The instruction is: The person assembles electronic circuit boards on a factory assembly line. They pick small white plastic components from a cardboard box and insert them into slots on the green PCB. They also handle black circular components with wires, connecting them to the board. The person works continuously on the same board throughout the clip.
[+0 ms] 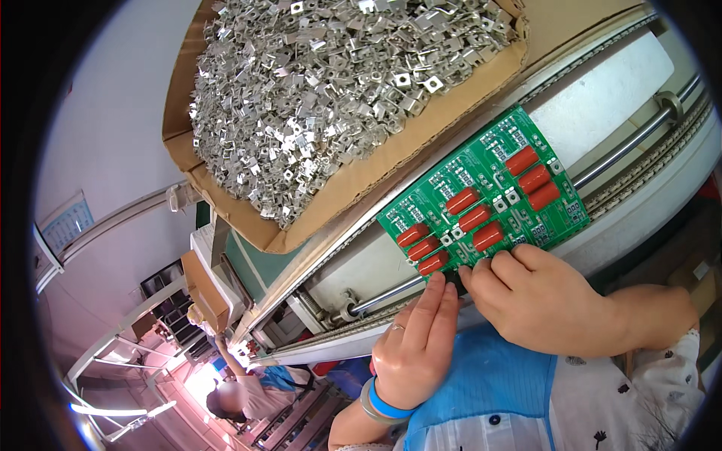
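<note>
A green circuit board (pixel 444 180) lies tilted across the rails of the machine in front of me. Groups of red oblong components (pixel 474 219) stand on it, with small silvery metal tabs (pixel 499 203) among them. My left hand (pixel 418 338) is at the board's near left edge, its fingers pressed together and tips touching the edge. Beside it, my right hand (pixel 538 301) has curled fingers against the same near edge. Something small and dark shows between the fingertips of both hands; what they pinch is mostly hidden.
An open cardboard box (pixel 444 113) heaped with small metal tabs (pixel 323 90) stands just beyond the board. Metal rods (pixel 624 149) and chain rails (pixel 639 169) run along the machine. At the lower left, another person (pixel 259 395) reaches toward a cardboard box (pixel 204 292).
</note>
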Available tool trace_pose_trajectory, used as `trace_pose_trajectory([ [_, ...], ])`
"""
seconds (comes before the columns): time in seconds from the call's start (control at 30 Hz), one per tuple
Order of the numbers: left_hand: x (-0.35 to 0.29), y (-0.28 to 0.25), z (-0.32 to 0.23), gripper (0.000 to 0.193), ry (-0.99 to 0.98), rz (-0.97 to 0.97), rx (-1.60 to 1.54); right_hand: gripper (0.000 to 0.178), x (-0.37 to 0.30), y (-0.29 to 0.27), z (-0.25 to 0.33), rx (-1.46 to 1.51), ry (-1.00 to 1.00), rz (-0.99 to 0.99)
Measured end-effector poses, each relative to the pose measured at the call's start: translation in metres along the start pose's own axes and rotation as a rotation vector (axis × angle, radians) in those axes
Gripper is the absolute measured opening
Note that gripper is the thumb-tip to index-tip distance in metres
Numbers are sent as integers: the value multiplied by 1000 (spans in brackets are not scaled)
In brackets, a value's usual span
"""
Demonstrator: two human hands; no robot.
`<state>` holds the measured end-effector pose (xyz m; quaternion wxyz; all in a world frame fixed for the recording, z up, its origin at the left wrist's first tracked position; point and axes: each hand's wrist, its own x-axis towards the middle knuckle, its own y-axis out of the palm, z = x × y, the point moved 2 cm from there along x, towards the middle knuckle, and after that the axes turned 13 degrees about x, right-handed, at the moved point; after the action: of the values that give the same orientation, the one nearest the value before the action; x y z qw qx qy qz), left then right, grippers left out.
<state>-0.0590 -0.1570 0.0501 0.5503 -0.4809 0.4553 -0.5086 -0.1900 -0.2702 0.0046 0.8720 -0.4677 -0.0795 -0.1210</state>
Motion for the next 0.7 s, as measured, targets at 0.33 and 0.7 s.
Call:
trace_pose_trajectory([
  [0.33,-9,3,2,30,-12,0,-13,24,8,-10,2,-44,-1,127],
  [0.7,-7,4,3,32,18,-67,-16,35,4,-7,6,-52,59,120],
])
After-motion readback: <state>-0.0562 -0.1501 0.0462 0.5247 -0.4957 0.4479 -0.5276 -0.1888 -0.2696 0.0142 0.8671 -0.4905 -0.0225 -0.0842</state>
